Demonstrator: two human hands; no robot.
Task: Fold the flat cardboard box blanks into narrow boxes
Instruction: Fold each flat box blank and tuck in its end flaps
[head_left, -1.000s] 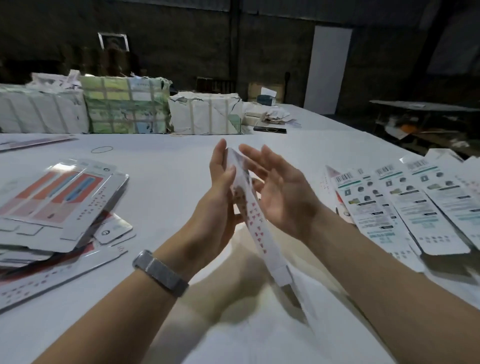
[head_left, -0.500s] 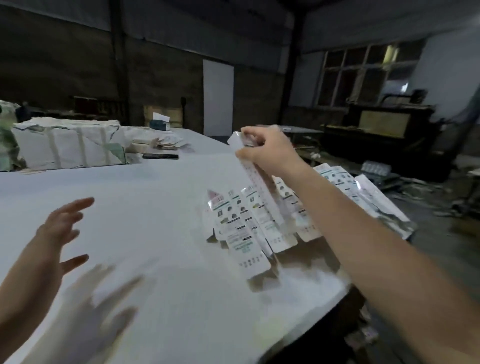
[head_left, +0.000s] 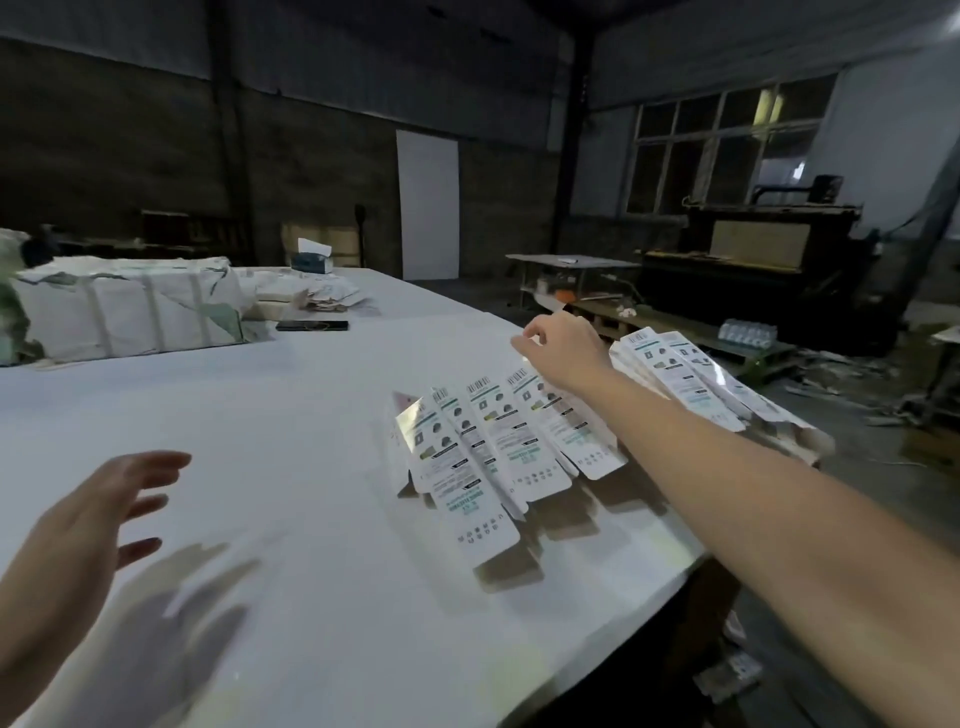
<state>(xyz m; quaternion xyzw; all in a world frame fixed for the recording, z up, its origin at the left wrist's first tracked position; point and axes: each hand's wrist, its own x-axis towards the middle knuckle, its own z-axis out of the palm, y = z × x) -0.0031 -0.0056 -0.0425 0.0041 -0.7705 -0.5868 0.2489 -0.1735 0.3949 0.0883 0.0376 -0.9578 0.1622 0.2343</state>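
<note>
Half a sec back your right hand (head_left: 563, 347) was up in the air pinching a narrow folded box; now it's down over the far end of the row of folded boxes (head_left: 511, 444) on the right side of the counter (head_left: 291, 415), and that box is no longer in it. Fingers on that hand are curled loosely, thumb and forefinger close together at the tip, nothing visibly between them. Whether the fingertips touch the box tops, can't tell from this angle.

Your left hand (head_left: 91, 519) hasn't shifted much: near-left, hovering above the counter, fingers spread and relaxed, gripping nothing, shadow right under it.

The folded boxes lie fanned side by side, overlapping, barcode ends pointing far, printed faces up, near the right edge. A second batch (head_left: 691, 379) sits further right, past your forearm, partly hanging off the counter edge.

Far-left on the counter: strapped white bundles (head_left: 130, 306). Just right of those, a dark phone (head_left: 311, 326) lying flat, and behind it a loose heap of papers (head_left: 322, 296) w/ a tissue box (head_left: 311, 257) at the far end. Off the counter, far right, a dark machine (head_left: 753, 249) under the windows (head_left: 722, 145).
</note>
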